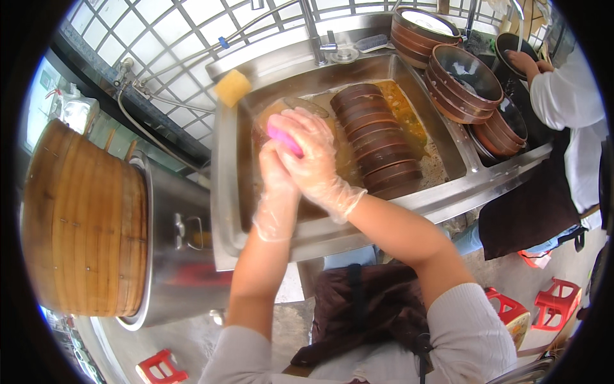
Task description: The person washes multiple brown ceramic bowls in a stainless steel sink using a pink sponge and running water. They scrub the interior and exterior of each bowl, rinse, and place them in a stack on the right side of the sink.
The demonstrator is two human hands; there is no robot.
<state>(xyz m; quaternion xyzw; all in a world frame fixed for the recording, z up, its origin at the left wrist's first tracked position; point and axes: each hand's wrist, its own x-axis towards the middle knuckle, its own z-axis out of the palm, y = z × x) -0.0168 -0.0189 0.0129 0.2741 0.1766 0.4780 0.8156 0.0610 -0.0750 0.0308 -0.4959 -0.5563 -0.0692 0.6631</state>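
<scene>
Both my hands wear thin clear plastic gloves and are clasped together above the left basin of a steel sink (230,192). Between them is a bright pink sponge or scrubbing pad (286,138). My right hand (309,141) folds over it from the top, and my left hand (277,168) presses against it from below. Behind my fingers a rounded, partly see-through thing (268,113) is blurred; I cannot tell what it is. To the right, a row of nested brown bowls (379,139) lies on its side in murky water with orange, foamy residue.
A yellow sponge (233,88) rests on the sink's left corner. Stacked bowls (463,84) stand at the right, where a co-worker's hands (525,62) hold a dark bowl under running water. A large wooden steamer (86,221) sits on a metal pot at left. A faucet (314,33) rises behind.
</scene>
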